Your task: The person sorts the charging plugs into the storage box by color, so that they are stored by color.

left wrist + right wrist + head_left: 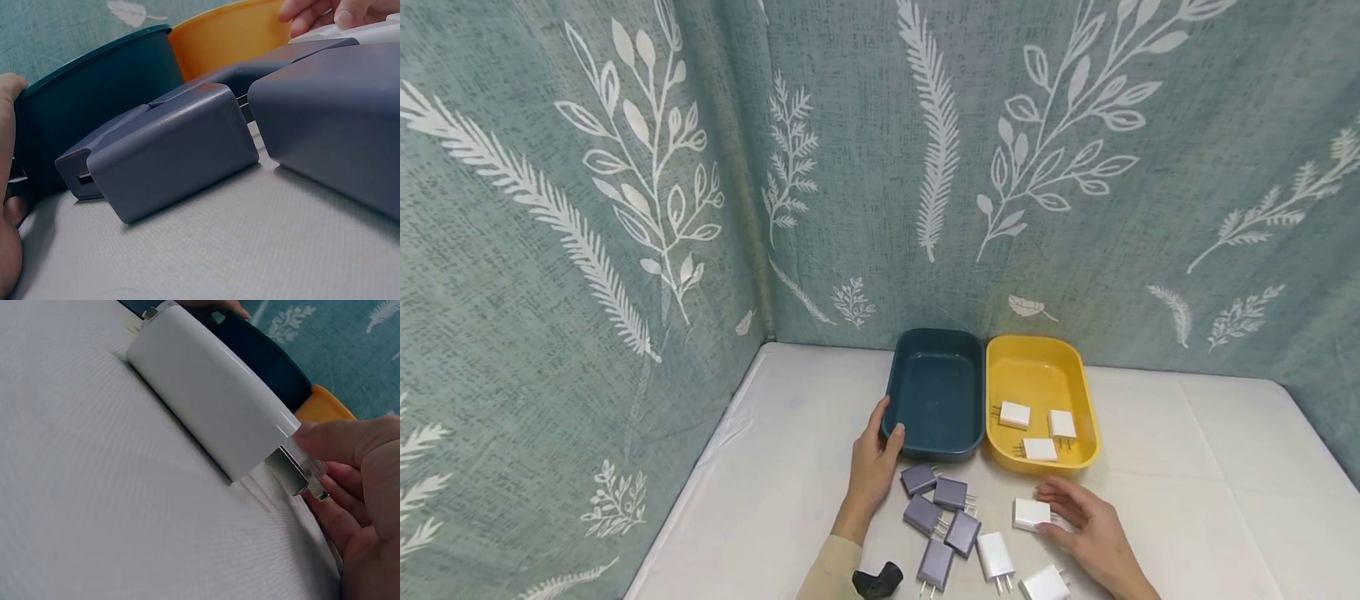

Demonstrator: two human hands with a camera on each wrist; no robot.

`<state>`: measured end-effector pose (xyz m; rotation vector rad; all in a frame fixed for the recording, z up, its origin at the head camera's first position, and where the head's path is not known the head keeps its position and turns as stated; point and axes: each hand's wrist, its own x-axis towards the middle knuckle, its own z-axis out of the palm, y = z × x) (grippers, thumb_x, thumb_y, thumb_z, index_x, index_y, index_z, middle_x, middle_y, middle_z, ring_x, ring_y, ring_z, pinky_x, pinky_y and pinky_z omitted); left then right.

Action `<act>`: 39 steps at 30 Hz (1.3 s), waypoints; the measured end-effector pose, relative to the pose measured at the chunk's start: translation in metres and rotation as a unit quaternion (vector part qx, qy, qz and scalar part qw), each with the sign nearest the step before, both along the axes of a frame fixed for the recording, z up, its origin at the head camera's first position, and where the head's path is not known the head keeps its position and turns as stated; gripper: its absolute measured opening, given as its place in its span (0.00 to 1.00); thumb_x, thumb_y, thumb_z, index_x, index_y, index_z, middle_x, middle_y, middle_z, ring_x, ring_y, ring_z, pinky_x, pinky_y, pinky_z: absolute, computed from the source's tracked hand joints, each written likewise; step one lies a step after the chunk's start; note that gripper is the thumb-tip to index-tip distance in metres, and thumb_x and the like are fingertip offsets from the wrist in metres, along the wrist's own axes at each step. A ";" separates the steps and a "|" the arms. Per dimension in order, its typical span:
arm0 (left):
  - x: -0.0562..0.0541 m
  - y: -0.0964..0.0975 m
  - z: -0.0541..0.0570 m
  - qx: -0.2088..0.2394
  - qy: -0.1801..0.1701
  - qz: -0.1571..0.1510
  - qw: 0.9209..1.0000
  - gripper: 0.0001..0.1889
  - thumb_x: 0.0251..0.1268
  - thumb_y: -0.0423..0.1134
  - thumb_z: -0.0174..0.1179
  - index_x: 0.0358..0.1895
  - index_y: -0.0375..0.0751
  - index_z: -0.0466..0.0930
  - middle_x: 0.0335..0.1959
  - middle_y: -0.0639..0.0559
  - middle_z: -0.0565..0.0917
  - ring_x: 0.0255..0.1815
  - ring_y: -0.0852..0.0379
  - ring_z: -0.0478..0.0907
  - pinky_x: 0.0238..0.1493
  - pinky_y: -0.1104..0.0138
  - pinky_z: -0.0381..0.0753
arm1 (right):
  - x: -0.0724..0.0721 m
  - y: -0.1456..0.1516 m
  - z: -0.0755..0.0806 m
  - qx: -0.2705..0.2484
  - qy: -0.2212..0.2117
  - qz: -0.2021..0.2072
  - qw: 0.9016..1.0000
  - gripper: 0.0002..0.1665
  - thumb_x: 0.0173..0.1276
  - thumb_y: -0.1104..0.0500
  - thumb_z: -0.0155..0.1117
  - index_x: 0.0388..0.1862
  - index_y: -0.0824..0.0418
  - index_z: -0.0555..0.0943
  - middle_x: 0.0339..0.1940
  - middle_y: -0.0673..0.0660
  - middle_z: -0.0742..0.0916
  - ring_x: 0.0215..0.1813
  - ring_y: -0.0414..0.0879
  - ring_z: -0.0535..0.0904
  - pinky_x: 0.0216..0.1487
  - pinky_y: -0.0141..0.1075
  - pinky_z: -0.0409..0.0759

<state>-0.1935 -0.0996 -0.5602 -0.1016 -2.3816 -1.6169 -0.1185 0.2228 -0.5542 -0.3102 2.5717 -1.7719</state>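
My left hand rests against the left side of a dark blue bin, its thumb by the near left corner. In the left wrist view, some fingers lie at the left edge, beside the bin. My right hand reaches around the prong end of a white charger plug on the table, thumb at the near edge and fingertips by the far edge. A firm pinch does not show. Large in the right wrist view, a white plug with metal prongs partly hides the fingers.
A yellow bin holding three white plugs touches the blue bin. Several purple-grey plugs cluster before the blue bin. Two more white plugs lie nearer. A black object shows by the left sleeve; a patterned curtain hangs behind.
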 end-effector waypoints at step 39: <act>0.000 0.000 0.001 0.002 -0.005 0.000 1.000 0.29 0.73 0.50 0.52 0.74 0.53 0.60 0.73 0.47 0.67 0.73 0.50 0.66 0.72 0.55 0.66 | -0.001 0.001 -0.002 -0.124 0.020 -0.012 0.992 0.45 0.43 0.77 0.75 0.63 0.78 0.68 0.50 0.54 0.85 0.51 0.33 0.82 0.53 0.27 0.81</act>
